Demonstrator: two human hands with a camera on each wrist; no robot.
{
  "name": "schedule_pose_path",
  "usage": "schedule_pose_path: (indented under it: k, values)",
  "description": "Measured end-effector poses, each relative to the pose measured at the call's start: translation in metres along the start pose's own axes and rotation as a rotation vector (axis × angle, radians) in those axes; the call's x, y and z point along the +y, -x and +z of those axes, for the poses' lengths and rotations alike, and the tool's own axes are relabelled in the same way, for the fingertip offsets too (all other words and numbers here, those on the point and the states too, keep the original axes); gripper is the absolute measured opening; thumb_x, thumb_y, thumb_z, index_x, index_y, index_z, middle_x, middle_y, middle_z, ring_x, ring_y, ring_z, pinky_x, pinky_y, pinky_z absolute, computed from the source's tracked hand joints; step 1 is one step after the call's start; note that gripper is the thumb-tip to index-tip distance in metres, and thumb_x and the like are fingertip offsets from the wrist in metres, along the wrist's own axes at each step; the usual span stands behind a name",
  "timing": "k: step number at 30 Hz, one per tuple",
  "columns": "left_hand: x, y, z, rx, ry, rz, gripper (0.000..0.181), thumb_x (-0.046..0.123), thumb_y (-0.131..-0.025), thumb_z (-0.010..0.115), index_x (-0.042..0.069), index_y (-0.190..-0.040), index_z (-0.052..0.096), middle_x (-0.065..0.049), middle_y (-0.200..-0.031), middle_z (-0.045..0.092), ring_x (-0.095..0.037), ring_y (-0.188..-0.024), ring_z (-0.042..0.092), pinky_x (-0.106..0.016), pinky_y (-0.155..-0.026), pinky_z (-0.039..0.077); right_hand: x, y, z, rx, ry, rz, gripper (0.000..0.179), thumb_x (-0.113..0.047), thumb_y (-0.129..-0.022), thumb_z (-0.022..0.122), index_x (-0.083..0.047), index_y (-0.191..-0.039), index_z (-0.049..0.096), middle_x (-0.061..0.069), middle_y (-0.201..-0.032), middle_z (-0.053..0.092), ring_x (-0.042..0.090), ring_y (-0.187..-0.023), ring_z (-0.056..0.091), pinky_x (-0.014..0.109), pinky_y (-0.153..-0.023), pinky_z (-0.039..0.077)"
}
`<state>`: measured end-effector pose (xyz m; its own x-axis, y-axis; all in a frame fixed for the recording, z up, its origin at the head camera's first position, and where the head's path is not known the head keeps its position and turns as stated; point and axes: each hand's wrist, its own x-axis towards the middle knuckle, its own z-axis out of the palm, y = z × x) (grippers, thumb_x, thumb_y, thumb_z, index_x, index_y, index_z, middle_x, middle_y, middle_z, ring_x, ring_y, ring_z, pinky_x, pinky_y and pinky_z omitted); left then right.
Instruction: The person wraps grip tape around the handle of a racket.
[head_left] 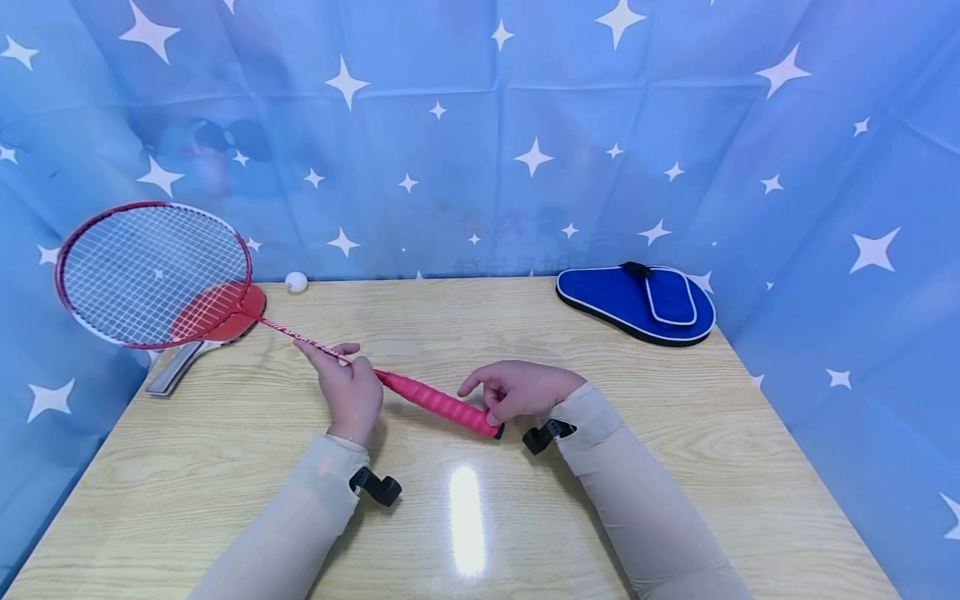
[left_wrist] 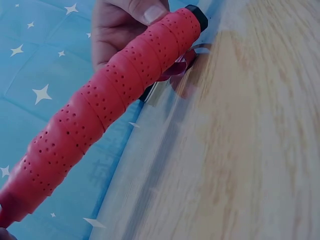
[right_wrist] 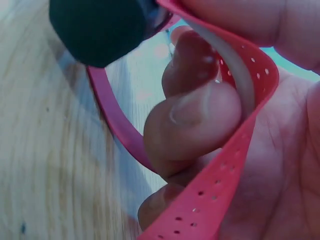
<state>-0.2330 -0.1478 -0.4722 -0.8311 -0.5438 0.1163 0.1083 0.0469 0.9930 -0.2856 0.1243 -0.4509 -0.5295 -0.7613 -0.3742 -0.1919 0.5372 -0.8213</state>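
Note:
A red badminton racket [head_left: 435, 402] is held above the table, its strung head to the left and its handle angled down to the right. My left hand [head_left: 352, 400] grips its thin shaft just above the handle. Pink perforated grip tape [left_wrist: 105, 95] wraps the handle up to the black butt cap [right_wrist: 100, 30]. At that end my right hand [head_left: 528, 387] has its thumb against the wrap and its fingers curled. In the right wrist view, a loose strip of tape [right_wrist: 210, 195] loops round these curled fingers and is held by them.
Behind the racket head lies a red table tennis bat [head_left: 253, 302] with a grey handle, partly hidden. A white ball [head_left: 296, 282] sits at the table's back edge. At the back right rests a blue bat case [head_left: 607, 292]. A starry blue curtain [head_left: 450, 125] surrounds the wooden table [head_left: 675, 467].

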Motion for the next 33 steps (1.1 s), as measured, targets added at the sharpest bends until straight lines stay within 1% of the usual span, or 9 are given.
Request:
schedule_pose_path:
  k: [8, 10, 15, 18, 21, 23, 26, 30, 33]
  values:
    - [0.0004, -0.0017, 0.0005, 0.019, 0.062, 0.011, 0.099, -0.007, -0.097, 0.039, 0.02, -0.164, -0.029, -0.005, -0.109, 0.051, -0.022, -0.096, 0.047, -0.026, -0.06, 0.031, -0.0004, 0.0006, -0.0012, -0.006, -0.017, 0.022, 0.059, -0.011, -0.094, 0.079, -0.017, -0.149, 0.059, 0.001, -0.113, 0.075, 0.02, -0.103, 0.069, 0.036, -0.09, 0.055]
    - [0.0006, -0.0015, 0.0005, 0.022, 0.062, 0.009, 0.099, -0.007, -0.097, 0.039, 0.02, -0.164, -0.029, -0.004, -0.11, 0.051, -0.022, -0.094, 0.047, -0.026, -0.061, 0.032, -0.0005, 0.0008, -0.0019, -0.017, -0.02, 0.02, 0.059, -0.011, -0.095, 0.077, -0.017, -0.151, 0.059, 0.001, -0.114, 0.077, 0.02, -0.102, 0.069, 0.035, -0.088, 0.054]
    - [0.0017, -0.0007, 0.0003, 0.026, 0.085, -0.001, 0.1, -0.007, -0.098, 0.04, 0.021, -0.164, -0.029, -0.002, -0.109, 0.05, -0.019, -0.084, 0.043, -0.025, -0.059, 0.033, 0.001, -0.0005, -0.003, -0.034, -0.015, 0.013, 0.056, -0.011, -0.096, 0.076, -0.019, -0.149, 0.061, 0.001, -0.107, 0.078, 0.019, -0.086, 0.063, 0.031, -0.074, 0.049]
    - [0.0024, -0.0007, 0.0011, 0.025, 0.126, -0.018, 0.101, -0.006, -0.099, 0.043, 0.024, -0.165, -0.026, -0.007, -0.112, 0.05, -0.019, -0.087, 0.045, -0.023, -0.061, 0.037, 0.0013, -0.001, -0.0023, -0.03, -0.03, 0.019, 0.054, -0.01, -0.094, 0.077, -0.02, -0.146, 0.064, 0.003, -0.104, 0.077, 0.019, -0.083, 0.061, 0.03, -0.071, 0.047]
    - [0.0025, -0.0011, 0.0019, 0.015, 0.145, -0.053, 0.102, -0.001, -0.102, 0.05, 0.03, -0.166, -0.024, -0.014, -0.127, 0.048, -0.018, -0.094, 0.051, -0.018, -0.074, 0.049, 0.0002, -0.0005, -0.0014, -0.023, -0.041, 0.013, 0.054, -0.007, -0.092, 0.078, -0.019, -0.144, 0.066, 0.008, -0.103, 0.074, 0.022, -0.084, 0.063, 0.031, -0.07, 0.048]
    - [0.0025, -0.0009, 0.0021, 0.012, 0.148, -0.072, 0.104, 0.002, -0.103, 0.054, 0.032, -0.166, -0.022, -0.018, -0.137, 0.045, -0.018, -0.093, 0.053, -0.02, -0.083, 0.053, -0.0004, -0.0005, -0.0008, -0.019, -0.036, 0.005, 0.055, -0.005, -0.091, 0.078, -0.02, -0.143, 0.066, 0.009, -0.103, 0.072, 0.023, -0.088, 0.065, 0.032, -0.072, 0.05]
    - [0.002, -0.0008, 0.0022, 0.018, 0.14, -0.056, 0.103, 0.0, -0.103, 0.052, 0.031, -0.167, -0.022, -0.015, -0.13, 0.048, -0.015, -0.079, 0.049, -0.019, -0.072, 0.049, -0.0015, -0.0002, -0.0009, -0.01, -0.016, -0.004, 0.056, -0.006, -0.089, 0.079, -0.022, -0.142, 0.067, 0.008, -0.103, 0.071, 0.024, -0.091, 0.065, 0.033, -0.074, 0.05]
    - [0.0014, -0.001, 0.0016, 0.023, 0.118, -0.028, 0.101, -0.005, -0.101, 0.047, 0.026, -0.166, -0.024, -0.013, -0.112, 0.047, -0.016, -0.07, 0.038, -0.023, -0.056, 0.032, -0.002, -0.0005, -0.0017, -0.01, 0.0, -0.007, 0.057, -0.009, -0.089, 0.08, -0.025, -0.142, 0.067, 0.006, -0.105, 0.073, 0.024, -0.095, 0.066, 0.035, -0.079, 0.051]
    - [0.0017, -0.0013, 0.0008, 0.015, 0.111, -0.021, 0.101, -0.006, -0.1, 0.045, 0.024, -0.165, -0.026, -0.013, -0.113, 0.047, -0.016, -0.079, 0.041, -0.022, -0.056, 0.032, -0.0013, -0.0011, -0.0016, -0.021, -0.025, 0.0, 0.057, -0.009, -0.09, 0.08, -0.025, -0.143, 0.067, 0.004, -0.108, 0.074, 0.024, -0.099, 0.068, 0.036, -0.084, 0.052]
